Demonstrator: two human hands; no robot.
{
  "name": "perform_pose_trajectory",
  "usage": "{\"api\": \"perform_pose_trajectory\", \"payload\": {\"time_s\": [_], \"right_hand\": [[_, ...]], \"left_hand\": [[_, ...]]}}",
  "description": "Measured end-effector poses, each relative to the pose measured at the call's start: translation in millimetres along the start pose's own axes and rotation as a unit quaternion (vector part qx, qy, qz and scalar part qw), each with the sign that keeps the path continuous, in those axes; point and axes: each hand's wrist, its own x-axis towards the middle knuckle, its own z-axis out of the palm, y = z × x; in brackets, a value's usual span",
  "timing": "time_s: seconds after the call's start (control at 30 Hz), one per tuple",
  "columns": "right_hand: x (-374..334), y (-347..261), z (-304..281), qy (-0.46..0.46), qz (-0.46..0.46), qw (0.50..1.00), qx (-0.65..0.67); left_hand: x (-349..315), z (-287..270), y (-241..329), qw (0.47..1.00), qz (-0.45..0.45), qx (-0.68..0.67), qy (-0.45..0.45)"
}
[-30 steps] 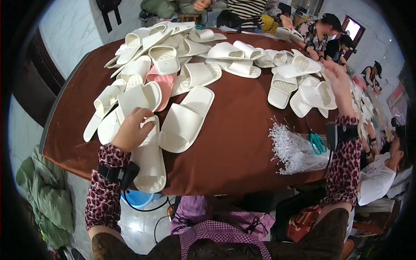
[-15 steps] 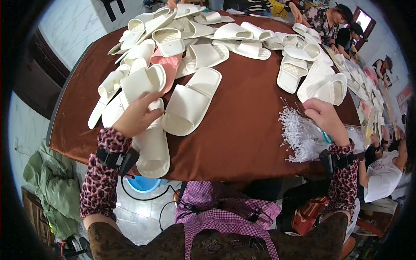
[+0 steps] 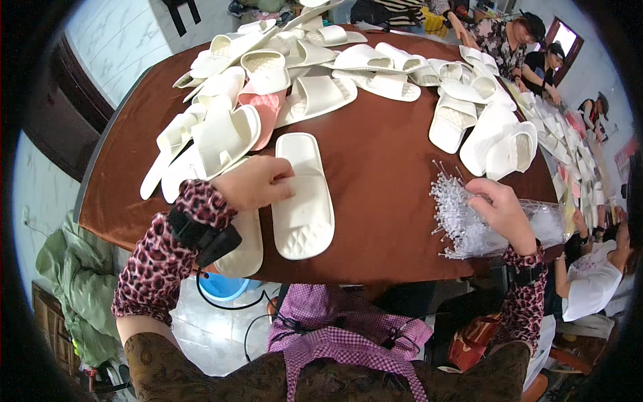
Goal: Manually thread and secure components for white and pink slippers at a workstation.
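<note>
A cream slipper (image 3: 305,224) lies on the brown tablecloth before me, its open heel end toward the near edge. My left hand (image 3: 258,182) has its fingers curled at the left edge of this slipper's strap. Under that hand and wrist, a second cream slipper (image 3: 246,251) is partly hidden. At the right, my right hand (image 3: 499,209) is over a bundle of thin white plastic tag pins (image 3: 452,211), thumb and fingers pinched together at its upper part. What sits in the pinch is too small to make out. The bundle's right part lies in a clear bag (image 3: 549,221).
Cream slippers (image 3: 228,137) pile along the table's left and far sides, with a pink slipper (image 3: 264,110) among them. More slippers (image 3: 499,141) lie at the right. Co-workers (image 3: 516,40) stand at the far right. A blue basin (image 3: 224,287) is below the table edge.
The nearest loose slipper has turned and come nearer, now lying almost straight beside the second one. My left hand has moved right onto it. My right hand has shifted slightly lower over the pins.
</note>
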Motion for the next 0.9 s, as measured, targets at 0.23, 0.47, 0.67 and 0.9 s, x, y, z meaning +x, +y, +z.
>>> {"api": "perform_pose_trajectory", "payload": {"time_s": [0.23,0.47,0.67,0.9], "right_hand": [[-14,18,-5,0.043,-0.03,0.998,-0.045],[-16,37,-9,0.077,-0.037,0.994,-0.068],[-19,38,-8,0.079,-0.044,0.996,-0.012],[21,36,1,0.023,-0.022,0.999,0.009]], "left_hand": [[-30,9,-9,0.977,0.143,0.12,0.107],[-38,-2,-7,0.994,-0.08,-0.013,-0.069],[-29,18,-13,0.929,-0.156,-0.319,-0.103],[-26,36,50,0.769,-0.123,-0.626,0.038]]}}
